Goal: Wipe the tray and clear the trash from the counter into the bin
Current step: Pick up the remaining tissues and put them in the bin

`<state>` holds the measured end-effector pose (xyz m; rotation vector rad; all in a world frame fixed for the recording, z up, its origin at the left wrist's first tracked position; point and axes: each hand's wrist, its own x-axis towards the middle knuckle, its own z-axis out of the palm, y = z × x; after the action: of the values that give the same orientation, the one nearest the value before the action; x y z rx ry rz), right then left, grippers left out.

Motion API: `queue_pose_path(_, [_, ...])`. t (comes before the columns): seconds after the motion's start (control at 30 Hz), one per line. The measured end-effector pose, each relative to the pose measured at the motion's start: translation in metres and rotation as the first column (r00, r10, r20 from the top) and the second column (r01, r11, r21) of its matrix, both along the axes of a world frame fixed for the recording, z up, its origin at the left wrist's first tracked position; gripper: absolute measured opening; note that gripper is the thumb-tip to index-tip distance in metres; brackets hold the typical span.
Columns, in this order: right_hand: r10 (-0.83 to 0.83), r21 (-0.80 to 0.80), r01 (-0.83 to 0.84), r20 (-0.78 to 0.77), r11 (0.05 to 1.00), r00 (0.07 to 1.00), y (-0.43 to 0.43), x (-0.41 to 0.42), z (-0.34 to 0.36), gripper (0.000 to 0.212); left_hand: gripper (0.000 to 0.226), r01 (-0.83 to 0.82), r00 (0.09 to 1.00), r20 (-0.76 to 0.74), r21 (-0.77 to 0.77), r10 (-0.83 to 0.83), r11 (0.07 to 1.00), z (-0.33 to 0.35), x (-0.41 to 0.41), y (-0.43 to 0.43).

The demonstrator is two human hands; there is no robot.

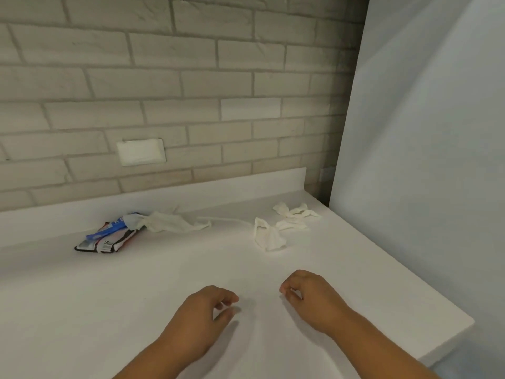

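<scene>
The left hand (203, 313) and the right hand (311, 299) reach forward side by side, apart from each other, palms down, fingers loosely curled, gripping nothing.

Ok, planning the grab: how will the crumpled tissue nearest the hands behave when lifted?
The crumpled tissue probably flops, since it lies in soft folds. It looks thin, so likely very light; pushed, it may bunch up on the counter.

soft, even indoor light, faint shadows under the hands (202, 315), slight blur, wide-angle bending at edges.
</scene>
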<state>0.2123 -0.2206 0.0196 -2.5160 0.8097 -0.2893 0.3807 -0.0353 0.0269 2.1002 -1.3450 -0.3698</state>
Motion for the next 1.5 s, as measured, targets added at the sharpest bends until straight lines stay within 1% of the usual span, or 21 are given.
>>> queue_pose_path(0.07, [0.026,-0.043,-0.027,-0.025,0.999,0.999,-0.018,0.013,-0.001,0.02,0.012,-0.022,1.0,0.009,0.002,0.022,1.0,0.002,0.001,-0.012])
queue_pose_path(0.17, [0.062,-0.101,-0.068,-0.055,0.993,0.997,-0.041,0.033,-0.002,0.035,0.013,-0.02,1.0,0.023,0.024,0.019,1.0,0.007,0.004,-0.026])
queue_pose_path(0.3, [0.04,-0.182,-0.055,-0.087,0.982,0.995,-0.065,0.06,-0.001,0.043,0.017,-0.014,0.998,0.058,0.061,0.011,0.998,0.011,0.019,-0.039])
queue_pose_path(0.5, [0.036,-0.178,-0.075,-0.211,0.981,0.977,-0.092,0.092,-0.006,0.057,0.018,-0.003,0.997,0.073,0.068,-0.002,0.998,0.013,0.042,-0.063])
queue_pose_path(0.57, [0.043,-0.225,-0.103,-0.259,0.969,0.965,-0.1,0.101,-0.009,0.059,0.021,0.009,0.998,0.068,0.074,-0.014,0.997,0.01,0.046,-0.072])
queue_pose_path(0.67, [0.052,-0.251,-0.138,-0.321,0.958,0.946,-0.11,0.108,-0.019,0.05,0.023,0.047,0.997,0.058,0.094,-0.052,0.994,0.003,0.049,-0.085])
queue_pose_path(0.7, [0.057,-0.233,-0.127,-0.287,0.964,0.956,-0.112,0.109,-0.023,0.044,0.024,0.059,0.996,0.053,0.103,-0.065,0.993,0.001,0.049,-0.089])
queue_pose_path(0.77, [0.041,-0.19,-0.068,-0.143,0.98,0.989,-0.113,0.111,-0.029,0.028,0.028,0.073,0.996,0.04,0.118,-0.078,0.99,-0.002,0.05,-0.095])
queue_pose_path(0.8, [0.029,-0.186,-0.048,-0.108,0.981,0.994,-0.113,0.111,-0.029,0.021,0.028,0.074,0.996,0.033,0.121,-0.078,0.99,-0.004,0.052,-0.098])
queue_pose_path(0.87, [0.02,-0.172,-0.035,-0.089,0.985,0.996,-0.114,0.112,-0.028,0.015,0.028,0.068,0.997,0.023,0.117,-0.071,0.991,-0.006,0.054,-0.104])
queue_pose_path(0.93, [0.008,-0.14,-0.016,-0.055,0.99,0.998,-0.115,0.112,-0.028,0.02,0.028,0.056,0.998,0.007,0.103,-0.057,0.993,-0.007,0.056,-0.109])
queue_pose_path(1.03, [-0.053,-0.02,0.053,0.012,0.998,0.999,-0.118,0.112,-0.028,0.054,0.028,0.039,0.999,-0.026,0.084,-0.037,0.996,-0.008,0.056,-0.115])
queue_pose_path(1.07, [-0.067,0.042,0.066,0.012,0.997,0.998,-0.119,0.111,-0.026,0.055,0.029,0.035,0.999,-0.031,0.082,-0.033,0.996,-0.009,0.056,-0.117])
queue_pose_path(1.1, [-0.054,0.083,0.054,-0.006,0.995,0.999,-0.119,0.112,-0.025,0.047,0.031,0.031,0.999,-0.035,0.078,-0.029,0.996,-0.009,0.056,-0.119])
queue_pose_path(1.17, [0.001,0.073,0.004,-0.067,0.997,0.998,-0.12,0.114,-0.022,0.023,0.035,0.025,0.999,-0.034,0.066,-0.023,0.997,-0.01,0.054,-0.123])
queue_pose_path(1.23, [0.012,0.126,-0.006,-0.048,0.992,0.999,-0.117,0.115,-0.017,0.029,0.042,0.008,1.0,-0.027,0.049,-0.007,0.999,-0.009,0.052,-0.127])
queue_pose_path(1.27, [0.015,0.178,-0.011,-0.02,0.984,1.0,-0.114,0.115,-0.014,0.029,0.047,-0.005,0.999,-0.043,0.031,0.006,0.999,-0.009,0.051,-0.13])
queue_pose_path(1.33, [0.021,0.318,-0.046,0.083,0.947,0.996,-0.103,0.116,-0.006,0.015,0.059,-0.03,0.991,-0.132,-0.015,0.028,0.999,-0.008,0.051,-0.136])
queue_pose_path(1.4, [0.014,0.441,-0.104,0.202,0.892,0.979,-0.091,0.118,0.004,0.016,0.069,-0.04,0.963,-0.268,-0.048,0.026,0.998,-0.009,0.052,-0.143])
queue_pose_path(1.47, [0.018,0.471,-0.148,0.27,0.87,0.963,-0.083,0.12,0.012,0.018,0.074,-0.024,0.921,-0.39,-0.061,-0.001,0.998,-0.008,0.054,-0.148])
queue_pose_path(1.5, [0.024,0.489,-0.167,0.285,0.856,0.958,-0.08,0.121,0.015,0.017,0.072,-0.005,0.91,-0.413,-0.073,-0.025,0.997,-0.007,0.054,-0.15])
